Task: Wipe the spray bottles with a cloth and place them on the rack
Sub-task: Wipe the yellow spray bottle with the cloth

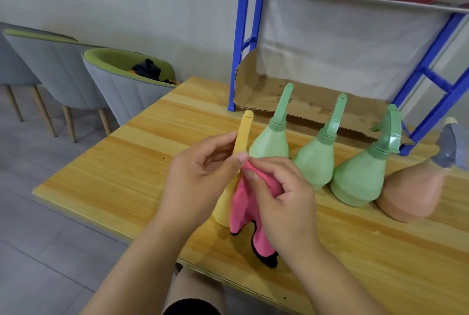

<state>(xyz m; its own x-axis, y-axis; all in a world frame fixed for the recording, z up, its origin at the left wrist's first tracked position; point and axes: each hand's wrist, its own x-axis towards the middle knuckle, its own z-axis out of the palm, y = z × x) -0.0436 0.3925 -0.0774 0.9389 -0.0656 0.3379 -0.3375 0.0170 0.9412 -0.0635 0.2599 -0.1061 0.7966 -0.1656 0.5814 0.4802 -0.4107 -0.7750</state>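
From the head camera, the left hand (203,175) has its grip closed around the neck of a yellow plastic spray bottle (243,137) standing on the pale wooden bench (121,167). Touching that grip on its right side, the right hand (284,195) pinches a pink cloth with black edging (245,210) against the bottle's body, the cloth hanging below both grips. Right of the right hand's grip stand three green plastic spray bottles (271,142) (317,160) (360,177) and a peach spray bottle with a grey trigger head (416,193). Beyond them, well apart from the grips, stands a blue metal rack lined with cardboard (238,43).
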